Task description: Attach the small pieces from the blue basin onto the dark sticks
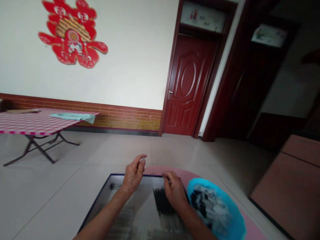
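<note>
A shallow tray with a dark blue rim (120, 174) lies in front of me. My left hand (132, 175) is raised above its far edge, fingers curled and thumb close to the index finger; whatever is between them is too small to name. Bent fingers on my right hand (175, 190) come together near the tray's far right rim, their grip partly hidden. Beside and under that hand, a row of thin black strips (162, 201) lies in the tray. To the right, a bright blue basin (238, 220) holds a blurred heap of white and black pieces (212, 206).
The tray and basin rest on a round pink surface (185, 173). At left stands a folding table with a red-and-white checked top (30, 121) and a pale green cloth (75, 116). A brownish box-like piece (295, 183) stands at right; a red door (187, 83) is behind.
</note>
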The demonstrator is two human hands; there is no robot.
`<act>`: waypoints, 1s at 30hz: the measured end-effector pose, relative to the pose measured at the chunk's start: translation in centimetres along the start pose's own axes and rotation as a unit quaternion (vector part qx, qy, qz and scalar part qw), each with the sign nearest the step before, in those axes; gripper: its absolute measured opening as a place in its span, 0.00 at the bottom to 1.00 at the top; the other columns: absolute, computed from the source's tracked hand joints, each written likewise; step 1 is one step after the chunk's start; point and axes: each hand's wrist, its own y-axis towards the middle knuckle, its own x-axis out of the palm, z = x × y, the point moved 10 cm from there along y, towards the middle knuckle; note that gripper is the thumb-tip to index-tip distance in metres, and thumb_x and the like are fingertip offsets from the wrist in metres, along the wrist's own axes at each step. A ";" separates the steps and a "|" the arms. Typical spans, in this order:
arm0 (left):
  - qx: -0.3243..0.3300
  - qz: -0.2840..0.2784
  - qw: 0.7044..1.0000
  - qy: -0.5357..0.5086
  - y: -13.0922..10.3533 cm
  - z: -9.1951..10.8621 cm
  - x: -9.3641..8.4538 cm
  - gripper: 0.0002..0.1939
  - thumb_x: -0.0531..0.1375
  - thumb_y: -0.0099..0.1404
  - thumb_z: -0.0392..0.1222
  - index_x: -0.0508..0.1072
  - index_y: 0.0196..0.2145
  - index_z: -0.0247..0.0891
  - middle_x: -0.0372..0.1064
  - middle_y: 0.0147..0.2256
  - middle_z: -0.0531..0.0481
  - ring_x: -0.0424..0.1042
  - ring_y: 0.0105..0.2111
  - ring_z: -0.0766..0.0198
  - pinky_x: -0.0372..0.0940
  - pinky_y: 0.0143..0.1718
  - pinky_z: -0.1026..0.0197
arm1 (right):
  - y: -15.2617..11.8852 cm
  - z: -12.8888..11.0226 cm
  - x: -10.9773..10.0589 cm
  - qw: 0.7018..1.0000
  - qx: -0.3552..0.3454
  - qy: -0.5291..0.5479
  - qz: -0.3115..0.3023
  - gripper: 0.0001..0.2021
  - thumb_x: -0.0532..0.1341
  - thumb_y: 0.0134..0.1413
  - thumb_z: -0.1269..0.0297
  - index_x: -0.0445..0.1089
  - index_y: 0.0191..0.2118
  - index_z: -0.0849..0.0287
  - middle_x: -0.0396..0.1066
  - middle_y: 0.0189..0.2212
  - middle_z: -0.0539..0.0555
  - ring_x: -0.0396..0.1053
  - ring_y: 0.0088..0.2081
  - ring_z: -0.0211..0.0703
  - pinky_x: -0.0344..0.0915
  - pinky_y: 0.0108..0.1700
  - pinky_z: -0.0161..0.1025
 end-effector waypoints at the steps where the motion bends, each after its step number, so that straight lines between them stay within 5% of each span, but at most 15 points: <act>1: 0.018 -0.024 0.999 0.032 -0.2 0.3 0.5 0.17 0.47 0.66 0.49 0.67 0.46 0.39 0.60 0.18 0.58 0.63 0.20 0.68 0.59 0.24 0.68 | 0.2 -0.4 0.1 1.000 -0.011 0.002 -0.007 0.10 0.50 0.53 0.73 0.68 0.34 0.58 0.70 0.32 0.54 0.68 0.38 0.41 0.64 0.41 0.37; 4: 0.108 -0.085 0.986 0.091 -1.2 1.9 2.3 0.15 0.47 0.67 0.46 0.67 0.45 0.41 0.70 0.28 0.53 0.70 0.28 0.66 0.63 0.34 0.66 | 1.2 -0.6 -0.7 0.999 -0.034 0.004 -0.023 0.11 0.51 0.51 0.74 0.69 0.34 0.58 0.70 0.31 0.53 0.68 0.37 0.40 0.63 0.40 0.36; 7: 0.196 -0.114 0.967 0.117 -2.4 3.5 3.5 0.12 0.47 0.67 0.42 0.67 0.44 0.42 0.72 0.38 0.50 0.71 0.37 0.65 0.63 0.42 0.64 | 1.9 2.1 -3.2 0.999 -0.015 -0.029 -0.039 0.10 0.52 0.50 0.73 0.70 0.34 0.58 0.70 0.31 0.53 0.68 0.36 0.39 0.64 0.39 0.35; 12: 0.255 -0.132 0.943 0.167 -3.1 4.6 4.5 0.10 0.48 0.67 0.40 0.67 0.41 0.42 0.72 0.36 0.50 0.72 0.36 0.63 0.66 0.40 0.62 | 0.1 9.0 -7.8 0.983 0.033 -0.142 -0.115 0.10 0.54 0.45 0.72 0.72 0.29 0.57 0.71 0.28 0.51 0.68 0.31 0.40 0.63 0.38 0.38; 15: 0.254 -0.135 0.940 0.186 -3.2 4.4 4.7 0.11 0.47 0.67 0.39 0.67 0.41 0.41 0.71 0.35 0.49 0.72 0.35 0.62 0.66 0.39 0.61 | -2.1 10.9 -9.0 0.974 0.031 -0.162 -0.157 0.09 0.55 0.43 0.72 0.72 0.27 0.56 0.71 0.27 0.50 0.68 0.32 0.42 0.62 0.37 0.38; 22: 0.260 -0.111 0.945 0.163 -3.3 3.8 4.5 0.13 0.46 0.67 0.39 0.65 0.45 0.41 0.71 0.40 0.48 0.72 0.38 0.62 0.66 0.43 0.59 | -4.7 10.5 -6.3 0.955 0.008 -0.204 -0.213 0.11 0.54 0.44 0.73 0.72 0.29 0.55 0.71 0.31 0.51 0.67 0.36 0.44 0.61 0.41 0.40; 30: 0.183 -0.133 0.963 0.145 -3.4 2.1 5.3 0.14 0.47 0.66 0.40 0.61 0.49 0.40 0.72 0.37 0.46 0.72 0.37 0.60 0.66 0.41 0.58 | -5.0 11.7 -4.7 0.959 0.017 -0.228 -0.169 0.08 0.53 0.42 0.74 0.68 0.24 0.57 0.71 0.28 0.52 0.67 0.32 0.42 0.61 0.38 0.39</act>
